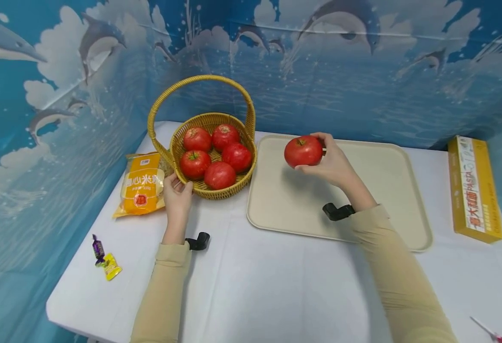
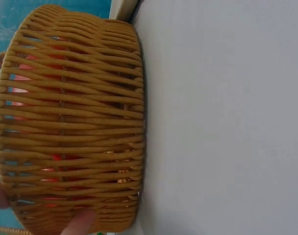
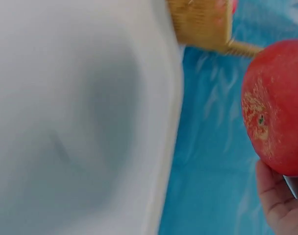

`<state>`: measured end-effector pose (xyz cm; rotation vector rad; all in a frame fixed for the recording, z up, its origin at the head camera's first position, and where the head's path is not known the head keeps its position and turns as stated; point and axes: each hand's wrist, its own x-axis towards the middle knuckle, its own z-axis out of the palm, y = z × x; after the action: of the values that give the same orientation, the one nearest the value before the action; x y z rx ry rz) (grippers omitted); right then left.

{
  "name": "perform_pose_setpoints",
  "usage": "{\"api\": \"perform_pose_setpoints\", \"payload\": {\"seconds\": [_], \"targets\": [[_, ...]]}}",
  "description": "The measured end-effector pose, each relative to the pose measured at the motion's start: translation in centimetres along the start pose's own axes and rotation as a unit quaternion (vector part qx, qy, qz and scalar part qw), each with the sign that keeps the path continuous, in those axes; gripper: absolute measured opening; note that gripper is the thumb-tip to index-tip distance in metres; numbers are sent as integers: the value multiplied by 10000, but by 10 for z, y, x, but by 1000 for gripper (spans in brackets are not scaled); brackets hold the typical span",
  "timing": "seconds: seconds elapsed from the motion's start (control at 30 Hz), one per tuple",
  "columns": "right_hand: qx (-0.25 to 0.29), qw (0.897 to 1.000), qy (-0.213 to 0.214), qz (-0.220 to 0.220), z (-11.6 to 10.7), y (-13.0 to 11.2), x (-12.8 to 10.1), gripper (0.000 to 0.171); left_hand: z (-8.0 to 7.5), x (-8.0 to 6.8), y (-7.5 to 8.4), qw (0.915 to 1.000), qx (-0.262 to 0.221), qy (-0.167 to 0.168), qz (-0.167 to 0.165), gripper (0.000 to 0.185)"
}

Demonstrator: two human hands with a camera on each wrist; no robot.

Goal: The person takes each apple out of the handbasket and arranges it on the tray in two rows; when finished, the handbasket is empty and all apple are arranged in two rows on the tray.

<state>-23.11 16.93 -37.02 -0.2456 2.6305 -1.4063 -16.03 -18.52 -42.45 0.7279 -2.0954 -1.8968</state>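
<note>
- Nearest, bottom right corner: red-handled tool [image 1: 491, 332] poking in at the table [image 1: 276, 286] edge, mostly cut off.
- Left edge, near side: two wrapped candies [image 1: 105, 259], one purple, one yellow, touching each other.
- Both sleeves in beige, black wrist mounts on each.
- Left hand [image 1: 177, 196] up against the near-left wall of the basket [image 1: 210, 190], thumb and fingers curled lightly on the weave; fingertips [image 2: 80, 223] showing at the bottom of the left wrist view, pressed to the wicker.
- Just left of that hand: orange-yellow bag [image 1: 143, 185], lying flat, touching the basket's side.
- Basket upright on the table, handle arched over it, five apples inside [image 1: 216, 152], red glimpsed through the slats up close.
- Beige tray [image 1: 362, 224] right beside the basket, nearly touching it.
- Right hand [image 1: 334, 164] raised over the tray's far-left part, fingers wrapped around a red apple [image 1: 303, 151], stem end facing up and toward the camera.
- Apple clear of the tray, held in the air, shadow on the tray beneath; in the right wrist view the apple [image 3: 279, 107] fills the right edge, with a finger [image 3: 274, 196] under it.
- Far right: yellow pasta box [image 1: 474, 188] lying flat, well apart from the tray.
- Behind it all: blue dolphin backdrop [image 1: 319, 57] wrapping three sides.
</note>
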Motion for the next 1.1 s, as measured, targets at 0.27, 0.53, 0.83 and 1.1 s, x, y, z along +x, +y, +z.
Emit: {"api": "perform_pose_setpoints", "payload": {"seconds": [0.27,0.53,0.83,1.1], "targets": [[40,9983,114,567,-1,36,14,101,5,-4,-1,9999,114,-51,57,56],[132,9971,274,701,17,52,38,99,7,-4,-3,9998,122,-54,143,55],[-24,9960,359,818,27,55,48,99,9,-4,-4,9993,138,-46,348,55],[-204,9966,225,772,30,57,50,107,9,-1,-6,9986,183,32,495,53]]}}
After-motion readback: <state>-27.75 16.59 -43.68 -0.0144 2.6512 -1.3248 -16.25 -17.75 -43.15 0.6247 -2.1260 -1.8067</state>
